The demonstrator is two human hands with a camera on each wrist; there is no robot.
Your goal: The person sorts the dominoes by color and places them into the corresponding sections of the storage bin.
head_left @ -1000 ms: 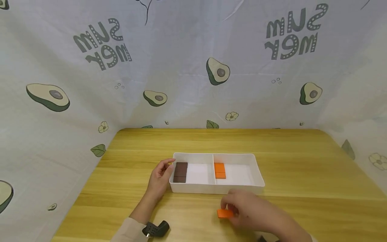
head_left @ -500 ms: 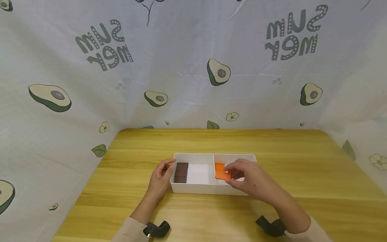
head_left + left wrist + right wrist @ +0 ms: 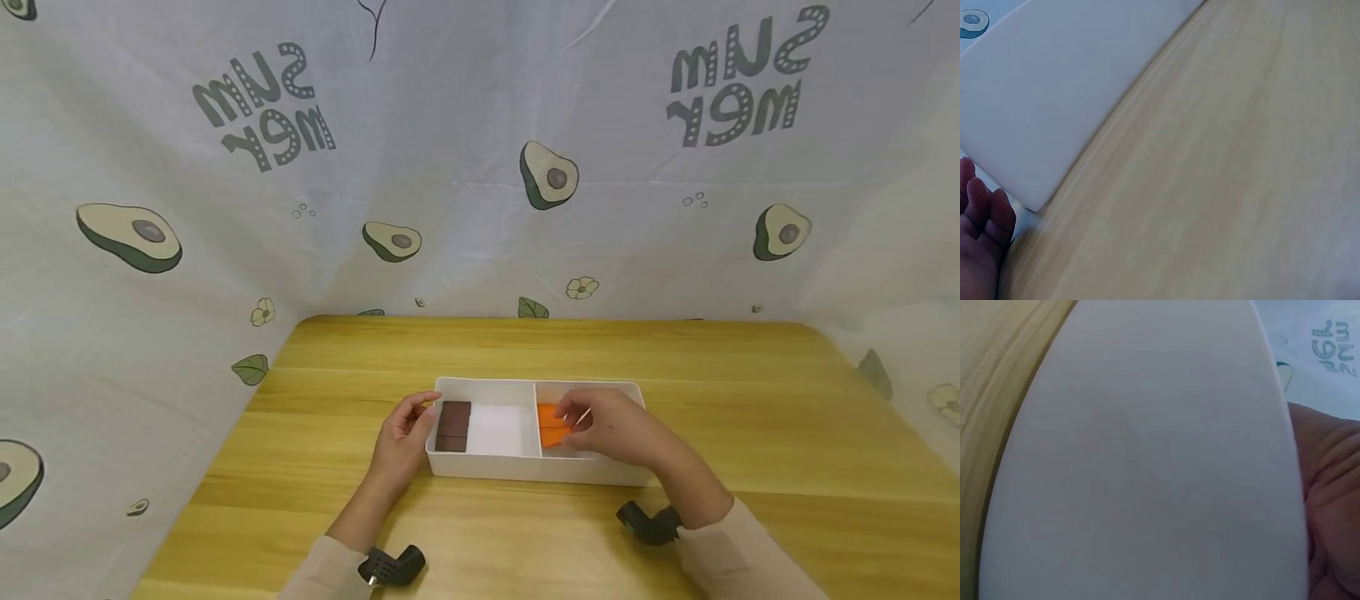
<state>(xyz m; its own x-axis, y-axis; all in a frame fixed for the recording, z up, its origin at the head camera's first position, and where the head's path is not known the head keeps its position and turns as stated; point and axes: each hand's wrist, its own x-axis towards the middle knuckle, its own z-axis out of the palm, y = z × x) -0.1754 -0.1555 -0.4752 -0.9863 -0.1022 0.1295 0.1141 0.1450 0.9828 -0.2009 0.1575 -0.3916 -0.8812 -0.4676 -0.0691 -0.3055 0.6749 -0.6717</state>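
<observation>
My left hand (image 3: 405, 432) rests at the left end of a white two-compartment box (image 3: 480, 468), fingertips and thumb right at its rim. In the left wrist view its fingers (image 3: 1000, 215) lie loosely bent beside the box's corner. My right hand (image 3: 611, 425) reaches into the right compartment, thumb and index finger pinching an orange tile at the right side of the flat orange tiles (image 3: 551, 425), which lie against the divider. The hand partly covers them. Dark brown tiles (image 3: 453, 425) lie along the left wall of the left compartment.
The box stands on a wooden table (image 3: 375, 350). Behind and beside the table hangs a pale curtain (image 3: 465, 167) printed with avocados and lettering. Black wrist devices (image 3: 393, 567) sit at both sleeves.
My right hand has carried an orange tile from in front of the box into the right compartment, against the other orange tiles. My left hand has stayed at the box's left end.
</observation>
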